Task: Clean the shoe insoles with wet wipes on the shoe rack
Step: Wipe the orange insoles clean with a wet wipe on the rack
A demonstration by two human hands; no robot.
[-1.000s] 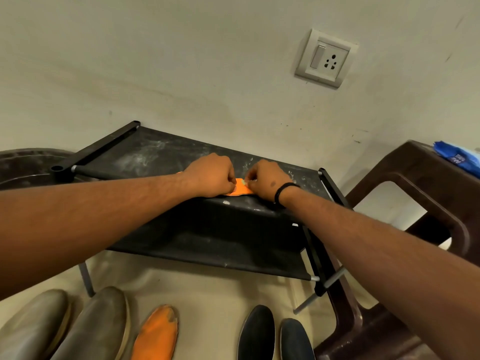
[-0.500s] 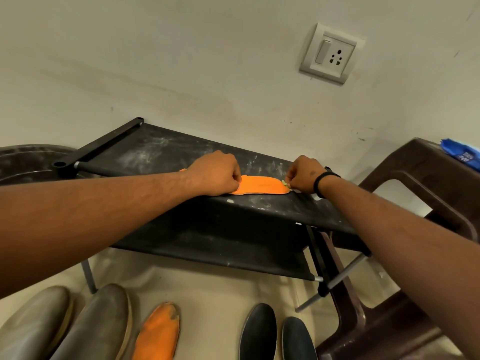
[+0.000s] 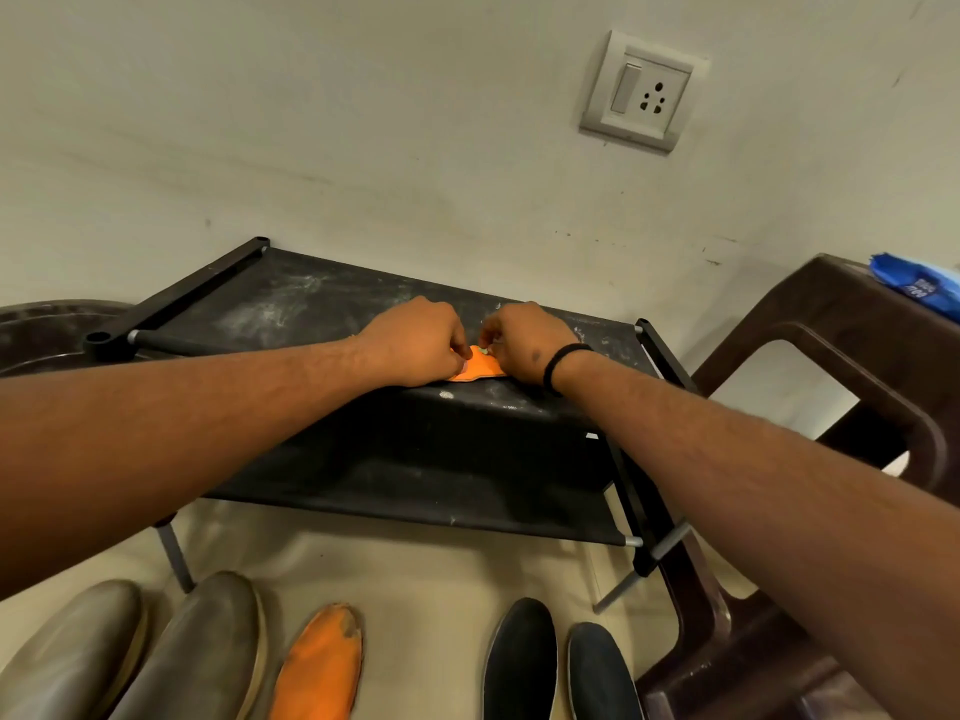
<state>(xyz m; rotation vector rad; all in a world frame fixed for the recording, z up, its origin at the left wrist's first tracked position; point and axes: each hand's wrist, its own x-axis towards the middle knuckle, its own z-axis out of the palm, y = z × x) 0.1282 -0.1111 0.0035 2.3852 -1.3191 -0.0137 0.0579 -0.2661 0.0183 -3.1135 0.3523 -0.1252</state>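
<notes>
insole (image 3: pixel 477 370): orange, flat on top tier of rack (image 3: pixel 291 309), near front edge; long axis left-right along that edge; only a short middle strip visible between the 2 hands, so toe/heel direction not readable
left hand (image 3: pixel 415 343): fingers curled, knuckles up, pressing down on left part of insole, covering that end
right hand (image 3: pixel 524 343): fingers curled, pinching something small and pale at insole's upper edge; likely a wipe, too hidden to confirm; black band on wrist
rack: black, 2 fabric tiers, dusty white smears on top tier, against wall
floor: second orange insole (image 3: pixel 319 667) below rack, long axis running away from camera, worn tip toward rack; 2 grey shoes (image 3: pixel 156 657) left of it, 2 dark shoes (image 3: pixel 561 662) right of it
chair (image 3: pixel 831 356): brown plastic, right of rack, blue pack (image 3: pixel 919 285) on seat
wall: socket (image 3: pixel 641 90) above rack
</notes>
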